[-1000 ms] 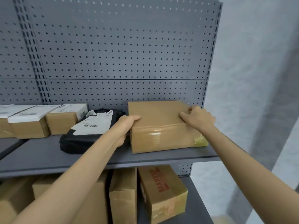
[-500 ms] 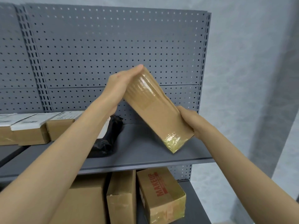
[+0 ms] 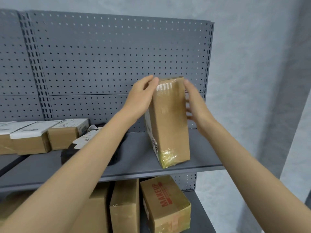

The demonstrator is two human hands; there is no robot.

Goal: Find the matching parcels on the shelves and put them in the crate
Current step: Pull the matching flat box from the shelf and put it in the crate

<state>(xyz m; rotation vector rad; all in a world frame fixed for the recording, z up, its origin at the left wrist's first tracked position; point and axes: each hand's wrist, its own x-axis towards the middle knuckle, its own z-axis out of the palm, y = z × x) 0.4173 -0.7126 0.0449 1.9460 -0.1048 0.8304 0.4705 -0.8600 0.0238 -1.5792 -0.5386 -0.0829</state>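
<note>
The cardboard parcel [image 3: 170,121] stands on end on the shelf [image 3: 134,158], left hand [image 3: 141,98] grasping it, right hand [image 3: 195,103] spread alongside.

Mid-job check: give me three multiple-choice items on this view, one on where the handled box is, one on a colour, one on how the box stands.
1. Where is the cardboard box between the hands?
A. right end of the upper shelf
B. lower shelf
C. on the floor

2. What colour is the MAKEUP lettering on the lower box?
A. blue
B. red
C. green

3. How does the handled box stand?
A. lying flat
B. on end, label side facing left
C. opened up

Key: 1 A, its bottom edge sits on the upper shelf near the right end. 2 B, the print is red. 3 B, it is taller than wide, left hand at its top corner, right hand open beside it.
</note>
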